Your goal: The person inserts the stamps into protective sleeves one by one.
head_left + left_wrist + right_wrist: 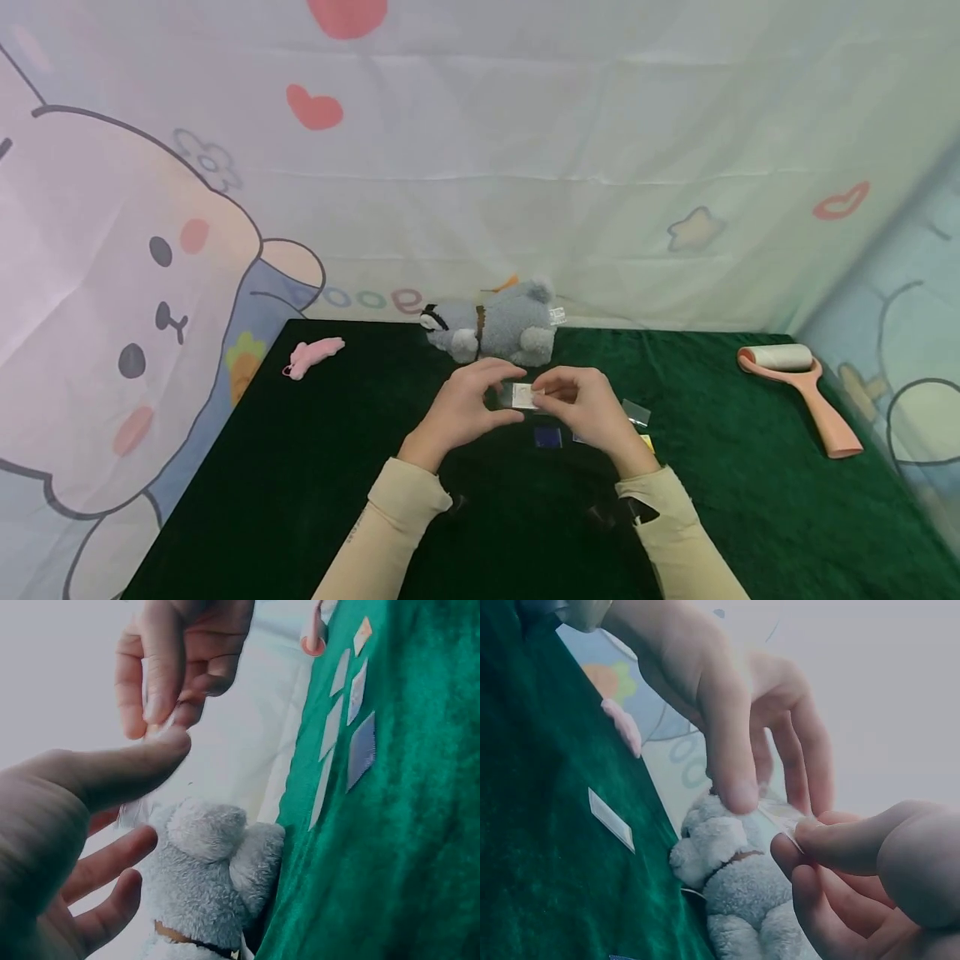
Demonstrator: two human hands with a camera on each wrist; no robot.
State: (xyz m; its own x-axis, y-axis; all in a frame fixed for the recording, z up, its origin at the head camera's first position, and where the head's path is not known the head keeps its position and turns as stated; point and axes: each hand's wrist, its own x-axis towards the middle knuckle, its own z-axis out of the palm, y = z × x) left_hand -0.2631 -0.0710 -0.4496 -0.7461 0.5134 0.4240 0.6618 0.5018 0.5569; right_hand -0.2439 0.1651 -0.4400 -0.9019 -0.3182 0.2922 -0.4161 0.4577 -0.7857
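Above the table, both hands meet at a small, flat, clear packet with a white square [523, 396] in it. My right hand [587, 407] pinches its right edge between thumb and fingertips. At its left side, my left hand [471, 402] holds the clear plastic between thumb and curved fingers; the left wrist view shows the plastic [135, 814] below the thumb. Small flat squares lie on the cloth near the right hand: a dark blue one [547, 437], a clear one [636, 412] and a partly hidden yellow one [647, 442].
Behind the hands a grey plush animal [517, 327] lies on its side. A pink plush piece [313, 356] is at the back left, an orange-handled lint roller [813, 387] at the right. Dark green cloth [300, 483] covers the table; a printed curtain [525, 150] hangs behind.
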